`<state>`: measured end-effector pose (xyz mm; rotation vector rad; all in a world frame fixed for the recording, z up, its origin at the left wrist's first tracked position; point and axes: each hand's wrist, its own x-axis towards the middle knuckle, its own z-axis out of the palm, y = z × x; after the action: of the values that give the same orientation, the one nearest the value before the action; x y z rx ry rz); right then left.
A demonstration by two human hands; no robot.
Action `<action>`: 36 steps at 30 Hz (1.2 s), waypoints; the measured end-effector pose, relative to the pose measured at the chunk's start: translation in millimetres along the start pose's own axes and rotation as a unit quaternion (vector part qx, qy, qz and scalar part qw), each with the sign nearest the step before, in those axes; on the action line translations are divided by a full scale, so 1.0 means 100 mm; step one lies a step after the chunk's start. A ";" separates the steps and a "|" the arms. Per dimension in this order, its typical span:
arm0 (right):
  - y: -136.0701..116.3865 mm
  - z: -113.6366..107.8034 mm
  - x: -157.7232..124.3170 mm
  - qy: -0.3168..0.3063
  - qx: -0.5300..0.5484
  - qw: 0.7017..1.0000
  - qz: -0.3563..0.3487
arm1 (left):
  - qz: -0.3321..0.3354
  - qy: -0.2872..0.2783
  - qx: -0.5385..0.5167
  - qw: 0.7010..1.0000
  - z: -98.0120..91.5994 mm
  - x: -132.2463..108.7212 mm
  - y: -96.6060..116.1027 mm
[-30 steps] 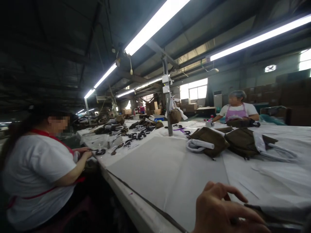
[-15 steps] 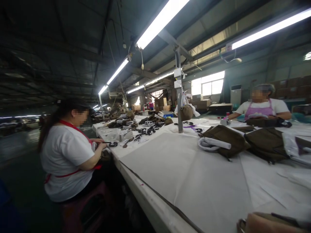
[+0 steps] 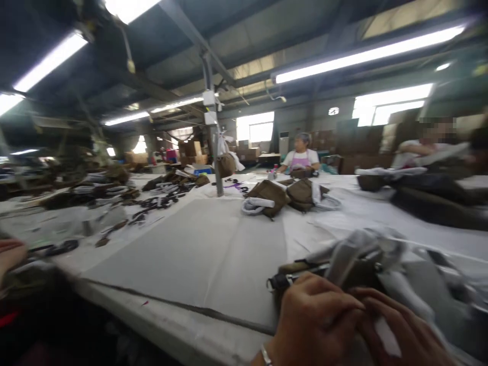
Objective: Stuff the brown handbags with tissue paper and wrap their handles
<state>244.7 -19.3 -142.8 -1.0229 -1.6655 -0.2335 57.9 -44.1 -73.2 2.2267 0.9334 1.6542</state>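
At the left edge, a co-worker's hand (image 3: pixel 11 256) is near black curved pieces (image 3: pixel 63 247) on the long white-covered desk (image 3: pixel 171 325). A flat grey sheet (image 3: pixel 183 244) lies mid-desk; beyond it stands a grey metal post (image 3: pixel 218 179) with white boxes (image 3: pixel 209 98), any lettering too small to read. Next come brown fabric bags (image 3: pixel 269 192). Nearer, the left hand (image 3: pixel 314 320) and right hand (image 3: pixel 406 328) meet at the fingers before a dark olive bag (image 3: pixel 362 274) with white-wrapped straps (image 3: pixel 341 259). Whether either grip pinches anything, I cannot tell.

Brown bags (image 3: pixel 268 194) and pale sheet on table (image 3: pixel 152 316)
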 end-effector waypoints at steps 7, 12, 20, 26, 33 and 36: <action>-0.50 -0.13 0.20 0.012 0.156 0.957 0.245 | -0.045 -0.065 -0.005 0.997 -0.03 0.02 -0.09; -0.47 -0.06 0.19 0.006 0.279 0.900 0.334 | -0.017 -0.091 0.073 0.993 0.00 0.01 -0.13; -0.39 -0.11 0.12 0.003 0.093 0.981 0.172 | 0.033 -0.089 0.137 0.986 0.06 0.00 -0.19; -0.47 -0.16 0.12 -0.017 0.246 0.897 0.368 | 0.026 -0.103 0.190 0.976 0.11 -0.01 -0.21; -0.44 -0.13 0.09 0.007 0.427 0.763 0.486 | 0.007 -0.108 0.070 0.992 0.00 -0.03 -0.23; -0.44 -0.13 0.09 -0.021 0.365 0.817 0.445 | -0.005 -0.130 0.056 0.990 -0.01 -0.04 -0.22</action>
<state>222.6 -49.5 -115.4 -1.0659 -0.9839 0.9856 48.5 -30.0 -87.6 2.4315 0.9855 1.2944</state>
